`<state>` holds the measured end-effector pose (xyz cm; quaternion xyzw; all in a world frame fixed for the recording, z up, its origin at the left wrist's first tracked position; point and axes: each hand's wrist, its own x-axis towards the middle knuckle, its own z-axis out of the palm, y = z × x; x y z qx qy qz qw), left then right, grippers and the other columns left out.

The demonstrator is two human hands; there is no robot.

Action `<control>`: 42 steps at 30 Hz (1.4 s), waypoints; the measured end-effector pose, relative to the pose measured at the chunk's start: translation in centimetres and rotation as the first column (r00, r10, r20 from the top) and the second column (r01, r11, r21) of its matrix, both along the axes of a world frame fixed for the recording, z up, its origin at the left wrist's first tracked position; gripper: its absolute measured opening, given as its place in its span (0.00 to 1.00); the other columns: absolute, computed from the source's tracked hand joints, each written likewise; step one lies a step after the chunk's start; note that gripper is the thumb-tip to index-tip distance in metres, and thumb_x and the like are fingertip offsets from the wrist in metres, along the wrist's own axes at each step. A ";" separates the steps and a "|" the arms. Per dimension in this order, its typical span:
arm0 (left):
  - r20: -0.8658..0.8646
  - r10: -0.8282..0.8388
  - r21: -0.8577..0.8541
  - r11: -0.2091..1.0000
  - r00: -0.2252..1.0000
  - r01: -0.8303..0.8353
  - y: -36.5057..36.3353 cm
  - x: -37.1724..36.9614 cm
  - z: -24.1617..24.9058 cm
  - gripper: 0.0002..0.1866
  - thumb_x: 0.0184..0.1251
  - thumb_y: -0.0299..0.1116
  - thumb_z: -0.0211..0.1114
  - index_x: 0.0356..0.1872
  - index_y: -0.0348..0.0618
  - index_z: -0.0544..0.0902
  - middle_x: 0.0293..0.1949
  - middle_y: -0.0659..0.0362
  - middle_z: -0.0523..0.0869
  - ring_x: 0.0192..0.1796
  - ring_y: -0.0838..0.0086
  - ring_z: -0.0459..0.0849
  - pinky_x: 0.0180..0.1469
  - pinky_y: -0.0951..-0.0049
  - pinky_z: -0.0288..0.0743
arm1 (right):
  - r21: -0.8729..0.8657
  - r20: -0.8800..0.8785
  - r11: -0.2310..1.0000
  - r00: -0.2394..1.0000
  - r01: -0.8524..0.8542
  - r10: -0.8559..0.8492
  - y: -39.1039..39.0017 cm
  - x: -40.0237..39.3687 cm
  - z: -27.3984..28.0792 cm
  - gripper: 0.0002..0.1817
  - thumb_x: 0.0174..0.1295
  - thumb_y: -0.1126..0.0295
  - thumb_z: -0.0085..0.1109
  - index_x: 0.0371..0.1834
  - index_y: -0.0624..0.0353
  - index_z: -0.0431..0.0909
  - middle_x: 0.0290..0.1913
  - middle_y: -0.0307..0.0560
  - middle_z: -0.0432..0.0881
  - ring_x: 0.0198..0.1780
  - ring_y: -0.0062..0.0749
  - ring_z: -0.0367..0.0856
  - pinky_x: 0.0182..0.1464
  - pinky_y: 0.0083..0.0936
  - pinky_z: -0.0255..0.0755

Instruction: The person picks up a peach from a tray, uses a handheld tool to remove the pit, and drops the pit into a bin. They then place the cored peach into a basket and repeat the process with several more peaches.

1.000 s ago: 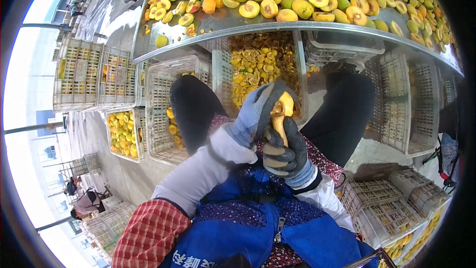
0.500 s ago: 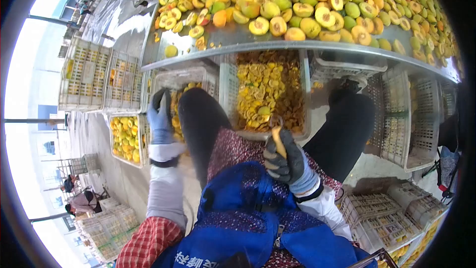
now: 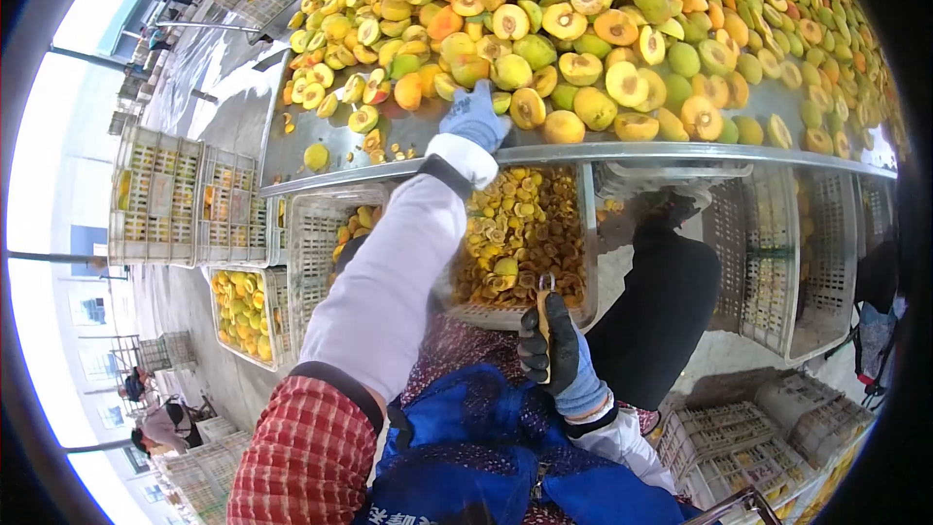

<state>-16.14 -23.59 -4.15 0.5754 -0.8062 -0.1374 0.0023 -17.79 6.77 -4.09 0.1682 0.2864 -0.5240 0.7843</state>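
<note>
My left hand [image 3: 475, 119], in a blue-grey glove, reaches over the near edge of the metal table [image 3: 442, 157] beside the heaped yellow peaches [image 3: 510, 71]. Its index finger and thumb look apart; the other fingertips are hidden, and I see no fruit in it. My right hand [image 3: 556, 348], in a grey-palmed glove, is closed around the handle of a pitting tool [image 3: 543, 323], whose curved metal tip points up. Below that tip sits a crate [image 3: 590, 251] of yellow fruit scraps and brown pits. Many peaches on the table are cut in halves, some showing pits.
Another crate [image 3: 309, 267] holding peach pieces is under the table, partly behind my left arm. Left of it stands a crate of peaches [image 3: 277, 316] on the floor, near stacked crates [image 3: 155, 199]. More crates [image 3: 768, 277] stand at the right. People sit in the far left background.
My left hand has moved from above the left crate up and right onto the table. The right hand, still gripping the pitting tool, is slightly lower. The view has shifted up a little.
</note>
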 end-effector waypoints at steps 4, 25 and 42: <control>-0.100 -0.096 -0.006 0.995 0.990 0.096 -0.5 1.2 0.9 0.32 0.45 0.43 0.69 0.54 0.43 0.71 0.52 0.44 0.73 0.51 0.50 0.75 0.53 0.60 0.70 | 0.009 -0.154 0.999 0.988 0.033 -0.031 -0.2 -0.9 0.1 0.22 0.63 0.43 0.45 0.32 0.51 0.70 0.16 0.32 0.64 0.12 0.17 0.59 0.11 0.14 0.55; -0.705 -0.284 0.143 0.841 0.651 0.522 19.3 11.8 7.6 0.28 0.53 0.31 0.67 0.56 0.33 0.70 0.48 0.49 0.78 0.51 0.65 0.77 0.55 0.71 0.68 | -0.353 -0.517 0.935 0.830 0.016 -0.210 -0.6 -0.1 1.7 0.10 0.57 0.72 0.56 0.41 0.62 0.71 0.24 0.36 0.74 0.24 0.17 0.71 0.24 0.14 0.64; -0.953 0.204 0.254 0.942 0.226 0.219 23.6 11.4 3.9 0.12 0.69 0.34 0.53 0.44 0.35 0.74 0.37 0.59 0.77 0.38 0.77 0.76 0.42 0.77 0.72 | -0.094 -0.939 0.872 -0.249 -0.481 -0.239 2.6 3.2 4.9 0.16 0.63 0.68 0.46 0.50 0.68 0.63 0.30 0.61 0.76 0.30 0.55 0.76 0.30 0.38 0.68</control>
